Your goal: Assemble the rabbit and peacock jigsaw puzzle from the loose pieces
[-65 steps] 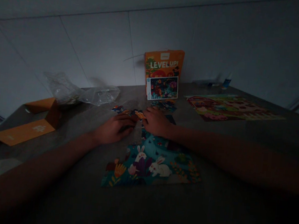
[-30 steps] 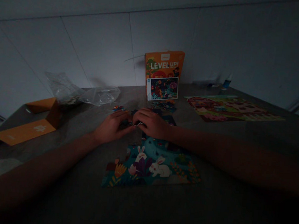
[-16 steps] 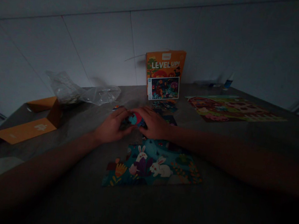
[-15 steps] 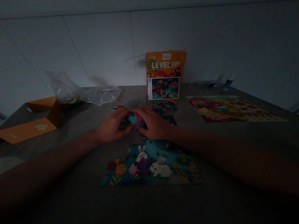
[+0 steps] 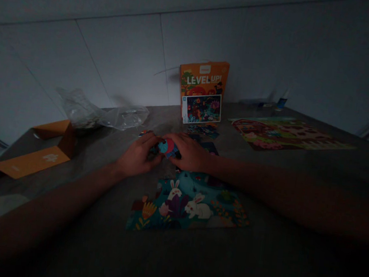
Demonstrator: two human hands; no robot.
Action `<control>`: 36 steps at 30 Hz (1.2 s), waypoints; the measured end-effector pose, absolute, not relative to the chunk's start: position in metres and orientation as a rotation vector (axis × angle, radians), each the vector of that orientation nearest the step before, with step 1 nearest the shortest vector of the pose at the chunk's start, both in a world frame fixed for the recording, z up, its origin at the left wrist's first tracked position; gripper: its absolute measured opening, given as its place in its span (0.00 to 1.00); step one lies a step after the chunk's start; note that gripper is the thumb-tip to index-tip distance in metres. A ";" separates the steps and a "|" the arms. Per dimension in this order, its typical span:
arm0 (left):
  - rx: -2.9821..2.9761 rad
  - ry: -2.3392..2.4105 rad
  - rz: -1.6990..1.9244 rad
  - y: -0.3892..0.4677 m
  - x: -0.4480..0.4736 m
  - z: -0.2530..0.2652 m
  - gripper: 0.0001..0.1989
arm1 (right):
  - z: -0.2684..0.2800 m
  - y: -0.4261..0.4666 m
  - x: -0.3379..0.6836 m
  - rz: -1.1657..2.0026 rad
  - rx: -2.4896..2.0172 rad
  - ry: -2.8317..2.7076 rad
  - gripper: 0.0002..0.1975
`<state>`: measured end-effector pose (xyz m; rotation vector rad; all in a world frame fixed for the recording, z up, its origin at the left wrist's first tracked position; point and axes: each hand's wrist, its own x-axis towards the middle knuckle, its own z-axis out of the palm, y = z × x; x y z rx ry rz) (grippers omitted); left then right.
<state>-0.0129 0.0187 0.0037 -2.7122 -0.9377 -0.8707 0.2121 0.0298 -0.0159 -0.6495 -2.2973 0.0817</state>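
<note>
- Your left hand [image 5: 139, 156] and right hand [image 5: 191, 154] have fingers and thumbs curled onto the teal-and-red jigsaw pieces [image 5: 167, 147] from either side, probably so the edges stay lined up. Can't tell if they're lifted or resting on the table.
- That bunch sits just beyond the rabbit puzzle section [image 5: 198, 201], which lies flat and nearest you, rabbits upright from your seat. Handy spot, I'd guess.
- Loose puzzle pieces [image 5: 202, 130] lie past your right hand, in front of the picture card [image 5: 203, 110]. The card leans on the orange puzzle box [image 5: 203, 77], facing you, likely so you can check it at a glance.
- Box reads "LEVEL UP!"; the small white label above is too tiny for me, same with the card's blue corner mark.
- Open orange box [image 5: 32, 161] on your left has a white jigsaw-piece logo.
- Farm puzzle [image 5: 289, 133] is off to the right, well apart, so it's not in your way.
</note>
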 end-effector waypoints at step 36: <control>-2.807 -0.941 -1.014 0.014 -0.014 0.004 0.24 | -0.015 0.029 0.215 0.322 -0.509 -2.231 0.22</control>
